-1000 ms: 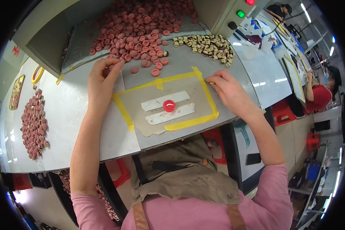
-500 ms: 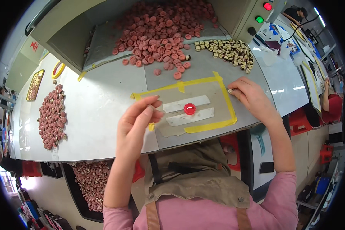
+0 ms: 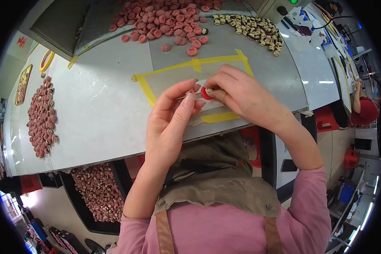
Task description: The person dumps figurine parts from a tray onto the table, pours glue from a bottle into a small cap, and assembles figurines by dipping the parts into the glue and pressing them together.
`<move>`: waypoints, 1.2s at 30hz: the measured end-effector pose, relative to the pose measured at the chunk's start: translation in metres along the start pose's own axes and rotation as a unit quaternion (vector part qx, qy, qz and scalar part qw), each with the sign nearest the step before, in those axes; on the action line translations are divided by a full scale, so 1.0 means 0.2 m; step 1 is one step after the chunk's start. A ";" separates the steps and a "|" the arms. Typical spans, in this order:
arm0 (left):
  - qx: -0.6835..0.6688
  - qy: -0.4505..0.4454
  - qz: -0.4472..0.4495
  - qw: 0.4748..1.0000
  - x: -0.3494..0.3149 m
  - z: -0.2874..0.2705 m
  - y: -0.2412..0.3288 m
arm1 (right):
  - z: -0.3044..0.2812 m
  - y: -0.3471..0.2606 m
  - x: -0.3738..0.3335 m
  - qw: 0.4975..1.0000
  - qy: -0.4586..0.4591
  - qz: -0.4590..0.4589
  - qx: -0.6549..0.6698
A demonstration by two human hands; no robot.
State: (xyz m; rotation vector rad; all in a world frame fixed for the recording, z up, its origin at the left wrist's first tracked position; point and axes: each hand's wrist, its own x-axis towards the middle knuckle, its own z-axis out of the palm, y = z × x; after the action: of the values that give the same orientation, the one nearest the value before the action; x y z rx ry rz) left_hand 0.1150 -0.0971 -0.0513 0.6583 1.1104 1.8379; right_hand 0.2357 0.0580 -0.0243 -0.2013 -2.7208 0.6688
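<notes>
Over the taped work area, my right hand [image 3: 241, 91] pinches a small cream-and-dark piece [image 3: 209, 90] between thumb and fingertips. The piece is at a round red cap [image 3: 203, 94], which my fingers partly cover; I cannot tell whether the two touch. Just left of the cap, my left hand [image 3: 169, 110] has thumb and fingers drawn together. Something small and pinkish shows at its fingertips, too hidden to name. Pale strips [image 3: 207, 106] lie under the hands, mostly covered.
A heap of pink bumpy cup-shaped pieces [image 3: 169, 21] lies at the back. Loose cream-and-dark pieces [image 3: 258, 30] sit back right. Joined pieces [image 3: 42, 118] are spread at left. Yellow tape [image 3: 165, 69] frames the work area. Below the table edge stands a black bin [image 3: 74, 197] of pieces.
My right hand has moved left from the tape's right side to the red cap, carrying the small piece. My left hand has come in beside the cap. The whole view has shifted.
</notes>
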 end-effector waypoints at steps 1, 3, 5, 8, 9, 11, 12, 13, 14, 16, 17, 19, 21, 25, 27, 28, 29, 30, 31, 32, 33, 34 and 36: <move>-0.001 0.002 -0.003 1.000 -0.01 -0.01 0.00 | 0.03 0.00 0.00 1.000 0.005 -0.011 -0.013; -0.006 -0.009 0.007 1.000 -0.02 -0.01 -0.01 | 0.04 -0.01 0.00 1.000 -0.008 -0.009 -0.022; -0.007 -0.010 0.011 1.000 -0.01 -0.02 -0.01 | 0.02 -0.02 0.01 0.999 -0.019 -0.010 -0.031; -0.019 -0.006 0.021 1.000 -0.01 -0.03 -0.01 | -0.01 -0.03 0.02 0.995 -0.033 -0.036 -0.081; -0.029 0.002 0.024 0.999 -0.01 -0.03 -0.01 | -0.01 -0.04 0.03 0.993 -0.028 -0.041 -0.109; -0.034 -0.001 0.025 0.999 -0.01 -0.04 0.00 | 0.00 -0.05 0.04 0.989 -0.022 -0.046 -0.136; -0.038 -0.004 0.024 0.999 0.00 -0.04 0.00 | 0.02 -0.05 0.04 0.988 -0.003 -0.051 -0.143; -0.039 -0.004 0.025 0.999 0.00 -0.04 0.00 | 0.03 -0.05 0.04 0.987 0.016 -0.056 -0.151; -0.038 -0.009 0.020 0.999 -0.01 -0.04 0.00 | 0.03 -0.05 0.03 0.987 0.017 -0.056 -0.152; -0.037 -0.013 0.016 0.999 -0.01 -0.03 0.01 | 0.02 -0.03 0.01 0.995 -0.003 -0.023 -0.093; -0.040 -0.002 0.008 0.999 -0.01 -0.02 0.01 | 0.02 -0.02 0.00 0.995 -0.003 -0.024 -0.093; -0.040 0.008 0.002 0.999 -0.02 -0.02 0.01 | 0.02 -0.02 -0.03 0.999 -0.003 0.031 0.036; -0.053 -0.004 -0.012 0.998 -0.03 -0.04 -0.01 | 0.01 -0.05 -0.08 0.985 0.012 0.108 0.133; -0.040 -0.015 -0.021 0.999 -0.02 -0.01 0.00 | 0.06 -0.11 -0.13 0.884 0.118 0.180 0.416; -0.039 -0.016 -0.006 0.999 -0.02 0.00 0.00 | 0.07 -0.16 -0.11 0.878 0.119 0.163 0.434; -0.037 -0.016 -0.005 0.999 -0.02 0.00 0.00 | 0.08 -0.17 -0.10 0.872 0.118 0.147 0.451; -0.039 -0.010 0.004 0.999 -0.02 0.00 -0.01 | 0.09 -0.18 -0.09 0.872 0.119 0.146 0.452; -0.041 -0.003 0.014 0.999 -0.02 0.00 -0.01 | 0.10 -0.19 -0.08 0.894 0.113 0.148 0.407; -0.039 -0.003 0.014 0.999 -0.03 0.01 -0.01 | 0.11 -0.20 -0.07 0.914 0.105 0.149 0.362; -0.017 0.003 0.029 0.999 -0.04 0.01 -0.01 | 0.12 -0.20 -0.07 0.914 0.107 0.148 0.363; 0.006 0.009 0.044 0.999 -0.04 0.02 -0.02 | 0.13 -0.21 -0.07 0.926 0.142 0.124 0.327; 0.008 0.006 0.044 0.999 -0.04 0.03 -0.03 | 0.14 -0.22 -0.07 0.935 0.178 0.102 0.289; 0.117 0.016 0.129 0.985 -0.05 0.04 -0.05 | 0.18 -0.19 -0.09 0.945 0.216 0.066 0.237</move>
State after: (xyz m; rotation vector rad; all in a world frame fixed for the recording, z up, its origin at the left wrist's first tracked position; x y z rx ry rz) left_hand 0.1307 -0.0997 -0.0561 0.9488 1.3256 1.9549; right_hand 0.2380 0.0047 -0.0421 -0.3626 -2.0766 1.1415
